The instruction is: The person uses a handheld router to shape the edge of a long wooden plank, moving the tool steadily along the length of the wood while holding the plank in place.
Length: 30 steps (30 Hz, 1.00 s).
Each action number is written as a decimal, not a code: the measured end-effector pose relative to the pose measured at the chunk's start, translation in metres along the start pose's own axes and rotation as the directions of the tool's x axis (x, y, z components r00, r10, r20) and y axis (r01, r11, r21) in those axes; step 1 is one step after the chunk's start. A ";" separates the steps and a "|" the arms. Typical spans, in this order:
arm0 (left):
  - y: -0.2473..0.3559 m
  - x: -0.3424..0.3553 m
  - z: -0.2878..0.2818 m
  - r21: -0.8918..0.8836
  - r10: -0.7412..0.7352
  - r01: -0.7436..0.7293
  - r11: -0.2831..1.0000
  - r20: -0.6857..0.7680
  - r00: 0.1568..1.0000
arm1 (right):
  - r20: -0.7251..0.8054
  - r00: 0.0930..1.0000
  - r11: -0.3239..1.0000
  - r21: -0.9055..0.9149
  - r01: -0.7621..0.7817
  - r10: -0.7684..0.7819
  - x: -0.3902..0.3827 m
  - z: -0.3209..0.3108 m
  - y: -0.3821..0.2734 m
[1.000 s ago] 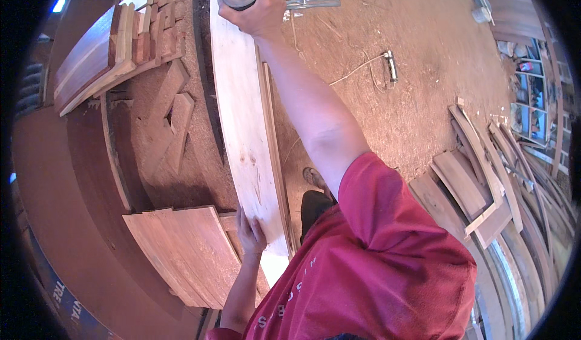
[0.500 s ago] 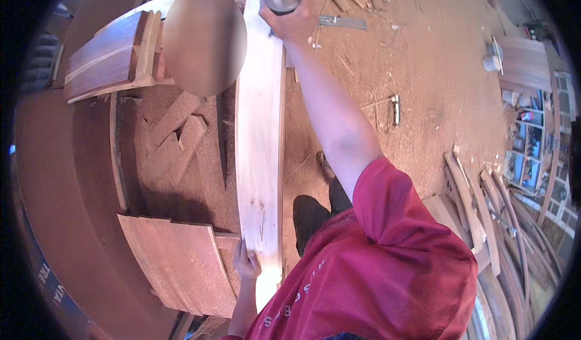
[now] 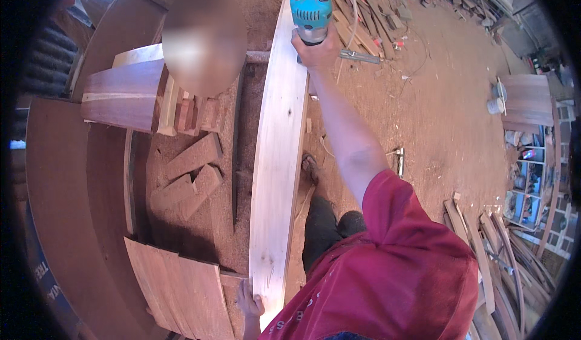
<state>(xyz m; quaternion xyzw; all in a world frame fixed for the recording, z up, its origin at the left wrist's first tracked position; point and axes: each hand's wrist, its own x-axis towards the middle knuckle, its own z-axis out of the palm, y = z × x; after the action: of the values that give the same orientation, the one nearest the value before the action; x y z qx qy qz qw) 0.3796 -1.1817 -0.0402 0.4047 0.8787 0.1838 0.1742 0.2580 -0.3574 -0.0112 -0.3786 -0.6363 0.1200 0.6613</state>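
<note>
A long pale wooden board (image 3: 275, 164) runs from near my body to the far side. At its far part, my right hand (image 3: 321, 48) is closed around the lower body of a teal trim router (image 3: 311, 14), which stands upright on the board near its right edge. A dark cord leaves the router's top. My left hand (image 3: 249, 300) grips the left edge of the board's near end, thumb over the top face; some fingertips are hard to make out. Whether the router's bit touches the wood is hidden.
Reddish planks (image 3: 175, 285) lie left of the near end, and a stack of panels (image 3: 124, 95) farther left. Loose offcuts (image 3: 193, 155) sit in sawdust between. A metal strip (image 3: 361, 57) juts out beside the router. Curved wood strips (image 3: 496, 261) pile up at right.
The view has shifted, so the board and both hands appear lower and more of the router shows. Both hands keep about the same places on the board.
</note>
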 end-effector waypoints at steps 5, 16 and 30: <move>0.012 0.003 -0.006 -0.002 -0.092 0.092 0.996 0.086 0.992 | 0.001 0.998 0.998 0.031 -0.062 0.062 0.032 0.036 0.031; 0.015 0.059 -0.041 0.129 -0.323 0.300 0.945 0.236 0.916 | 0.326 0.920 0.962 0.091 -0.259 0.217 0.101 0.031 0.100; 0.232 0.569 -0.015 -0.243 0.040 -0.150 0.958 -0.406 0.913 | -0.150 0.121 0.190 0.634 -0.750 0.981 0.093 -0.435 0.216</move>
<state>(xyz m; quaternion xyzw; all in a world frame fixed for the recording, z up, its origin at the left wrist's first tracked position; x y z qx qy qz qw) 0.1750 -0.6023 -0.0090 0.3740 0.8417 0.3878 0.0362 0.7482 -0.3010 -0.0406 -0.5512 -0.0209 0.5110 0.6593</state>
